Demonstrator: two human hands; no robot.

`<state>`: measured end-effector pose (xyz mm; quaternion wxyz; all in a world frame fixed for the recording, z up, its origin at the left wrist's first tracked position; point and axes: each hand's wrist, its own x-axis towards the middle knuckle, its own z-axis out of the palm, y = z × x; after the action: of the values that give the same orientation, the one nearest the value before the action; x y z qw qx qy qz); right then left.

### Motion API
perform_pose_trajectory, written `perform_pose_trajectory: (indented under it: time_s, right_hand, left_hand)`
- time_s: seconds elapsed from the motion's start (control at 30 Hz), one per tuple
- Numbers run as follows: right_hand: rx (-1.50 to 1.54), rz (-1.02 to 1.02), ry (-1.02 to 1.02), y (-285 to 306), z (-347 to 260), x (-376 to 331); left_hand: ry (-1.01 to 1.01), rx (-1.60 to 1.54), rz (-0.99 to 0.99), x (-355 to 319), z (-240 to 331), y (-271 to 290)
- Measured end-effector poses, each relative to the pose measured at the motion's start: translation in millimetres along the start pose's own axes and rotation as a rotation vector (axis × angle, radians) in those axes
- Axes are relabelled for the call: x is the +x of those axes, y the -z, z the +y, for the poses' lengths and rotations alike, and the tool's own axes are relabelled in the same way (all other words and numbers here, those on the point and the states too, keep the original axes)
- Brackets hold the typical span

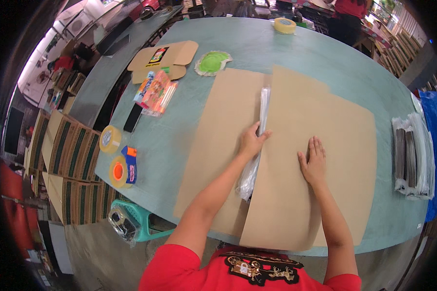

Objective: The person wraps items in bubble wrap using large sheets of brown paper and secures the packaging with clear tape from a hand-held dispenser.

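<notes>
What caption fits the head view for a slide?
Left hand grips a clear plastic-wrapped bundle while right hand presses flat brown cardboard on a teal table.

Plain brown cardboard sheet (296,145) on a teal table (325,53).

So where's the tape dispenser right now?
In the head view, the orange-and-blue tape dispenser lies near the table's left edge, beside a tape roll, left of the cardboard sheet.

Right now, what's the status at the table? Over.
Left hand on plastic sleeve, fingers curled. Right hand flat on cardboard. Nothing in the way.
</notes>
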<state>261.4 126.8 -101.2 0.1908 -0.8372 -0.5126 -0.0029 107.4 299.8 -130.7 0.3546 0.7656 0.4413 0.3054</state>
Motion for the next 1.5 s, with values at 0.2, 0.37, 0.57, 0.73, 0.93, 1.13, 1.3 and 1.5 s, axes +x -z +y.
perform_pose_trajectory:
  time_s: [0.2, 0.37, 0.57, 0.73, 0.93, 1.13, 1.3, 1.5]
  right_hand:
    - [-0.038, 0.016, -0.021, -1, 2, -2]
    - [-0.046, 0.017, -0.015, 0, -4, -1]
    - [-0.057, -0.002, -0.020, 2, -6, -1]
    - [-0.053, 0.013, -0.017, -2, -4, -2]
    - [-0.052, 0.016, 0.005, -1, -5, -2]
    - [-0.021, -0.086, 0.072, 21, -2, 0]
    - [-0.035, -0.113, 0.085, 22, 10, 4]
    - [0.079, -0.090, 0.097, 21, 16, 0]
  left_hand:
    - [0.155, 0.659, 0.266, -58, -78, 116]
    - [0.192, 0.547, 0.244, -64, -99, 134]
    - [0.238, 0.497, 0.265, -52, -99, 137]
    - [0.208, 0.524, 0.249, -50, -95, 138]
    - [0.127, 0.487, 0.221, -49, -87, 141]
    - [0.172, 0.013, -0.116, -46, 19, 168]
    - [-0.216, 0.100, -0.683, -29, 120, 90]
    - [-0.422, 0.315, -1.013, -61, 121, -36]
